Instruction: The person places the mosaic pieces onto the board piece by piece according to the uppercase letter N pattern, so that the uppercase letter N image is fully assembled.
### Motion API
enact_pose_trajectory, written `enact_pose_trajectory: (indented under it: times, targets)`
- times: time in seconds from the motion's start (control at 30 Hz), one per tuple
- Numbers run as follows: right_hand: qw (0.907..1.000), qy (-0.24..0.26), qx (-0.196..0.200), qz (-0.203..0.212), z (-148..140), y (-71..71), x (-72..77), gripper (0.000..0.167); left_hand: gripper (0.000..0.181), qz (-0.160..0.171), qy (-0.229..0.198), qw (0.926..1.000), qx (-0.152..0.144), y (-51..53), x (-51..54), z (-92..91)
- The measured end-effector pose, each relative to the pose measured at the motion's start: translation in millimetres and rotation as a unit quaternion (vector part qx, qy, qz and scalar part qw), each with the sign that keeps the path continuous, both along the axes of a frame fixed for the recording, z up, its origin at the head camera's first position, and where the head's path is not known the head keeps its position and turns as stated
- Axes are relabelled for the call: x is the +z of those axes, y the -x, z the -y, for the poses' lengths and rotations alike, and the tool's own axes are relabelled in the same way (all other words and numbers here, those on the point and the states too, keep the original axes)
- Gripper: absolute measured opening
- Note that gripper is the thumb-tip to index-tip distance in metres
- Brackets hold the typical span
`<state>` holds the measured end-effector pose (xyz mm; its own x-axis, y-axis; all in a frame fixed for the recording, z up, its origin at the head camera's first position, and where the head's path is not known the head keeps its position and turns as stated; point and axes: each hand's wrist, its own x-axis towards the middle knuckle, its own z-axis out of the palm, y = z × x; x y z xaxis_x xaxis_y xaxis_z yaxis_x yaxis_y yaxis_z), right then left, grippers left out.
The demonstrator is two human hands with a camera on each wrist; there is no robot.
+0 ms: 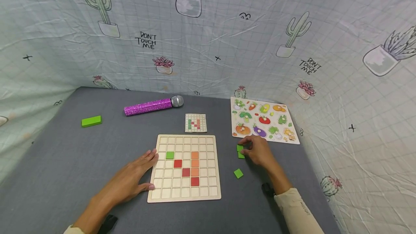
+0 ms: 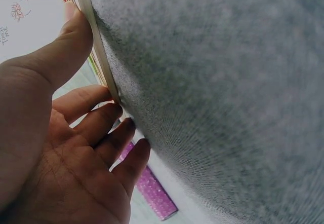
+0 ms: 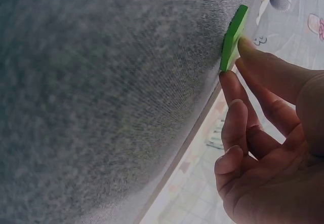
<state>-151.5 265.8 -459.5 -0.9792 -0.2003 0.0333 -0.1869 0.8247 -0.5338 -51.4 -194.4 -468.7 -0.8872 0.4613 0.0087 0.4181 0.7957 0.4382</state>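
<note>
A wooden grid board lies flat, with one green tile, several red tiles and an orange column in its cells. My left hand rests against the board's left side, thumb and fingers spread along the edge; the left wrist view shows its fingertips touching that edge. To the right of the board, my right hand pinches a green tile between thumb and finger at the table surface. A second green tile lies by the thumb, and another loose green tile sits nearer me.
A small pattern card lies behind the board. Farther back are a purple glitter microphone and, at left, a green block. A vegetable picture board lies just beyond my right hand. Printed cloth surrounds the grey table.
</note>
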Motion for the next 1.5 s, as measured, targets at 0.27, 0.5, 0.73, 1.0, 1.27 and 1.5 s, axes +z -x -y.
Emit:
enact_pose_trajectory:
  times: [0.27, 0.5, 0.73, 1.0, 1.27, 1.5]
  targets:
    - [0.9999, -0.006, 0.0, 0.013, 3.4, 4.1, 0.5, 0.021, 0.094, -0.003, 0.0, 1.0, -0.002, 0.3, 1.3, 0.3]
    - [0.9999, 0.0, 0.001, 0.011, 4.8, 5.9, 3.6, 0.02, 0.095, -0.003, 0.005, 1.0, -0.003, 0.3, 0.1, 0.4]
    - [0.9997, 0.019, -0.008, -0.013, 10.4, 3.3, 8.2, 0.021, 0.095, -0.002, 0.004, 1.0, 0.0, 0.1, -0.1, -0.1]
    - [0.9984, 0.049, 0.009, -0.028, 31.6, -7.1, 12.4, 0.024, 0.095, -0.004, 0.004, 1.0, -0.001, -0.6, 0.1, -0.3]
    - [0.9965, 0.071, 0.034, -0.027, 64.0, -21.8, 17.8, 0.021, 0.095, -0.007, -0.002, 1.0, 0.0, -0.9, -0.1, -0.3]
    - [0.994, 0.098, 0.047, -0.013, 91.3, -32.1, 19.9, 0.02, 0.095, 0.0, -0.001, 1.0, 0.003, -0.8, -0.2, -1.0]
